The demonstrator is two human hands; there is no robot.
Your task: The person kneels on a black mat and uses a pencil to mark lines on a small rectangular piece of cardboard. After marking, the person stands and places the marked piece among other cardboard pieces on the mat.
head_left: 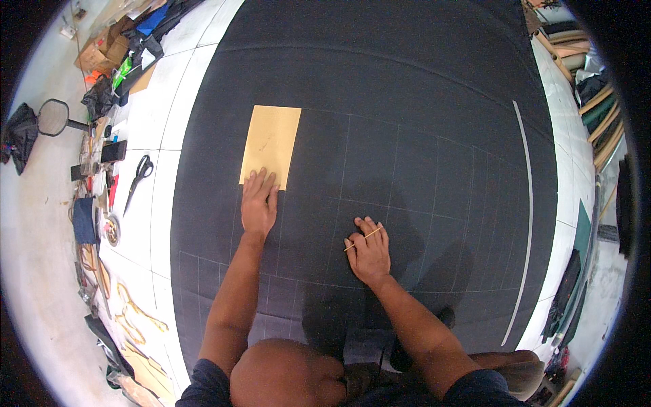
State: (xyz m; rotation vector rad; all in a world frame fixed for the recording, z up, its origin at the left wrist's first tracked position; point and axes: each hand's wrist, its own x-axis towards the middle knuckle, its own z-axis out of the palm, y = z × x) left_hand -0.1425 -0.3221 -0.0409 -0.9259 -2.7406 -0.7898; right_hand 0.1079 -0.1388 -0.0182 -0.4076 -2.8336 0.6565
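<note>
A yellow rectangular card (272, 139) lies flat on a large spread of black cloth (407, 74). My left hand (259, 207) rests on the card's near edge, fingers stretched out and pressing lightly on it. To the right, my right hand (370, 256) is low over the cloth, fingers curled round a thin yellow pencil-like stick (373, 232) held slantwise across them. Faint pale lines form a grid of rectangles on the cloth, running right from the card and across the nearer part.
A long pale ruler strip (530, 203) lies along the cloth's right side. On white tiles at left are black scissors (140, 176), a phone (113, 151), and a yellow tape measure (139, 313). A cardboard box (105, 49) stands far left; rolls (603, 129) are stacked at right.
</note>
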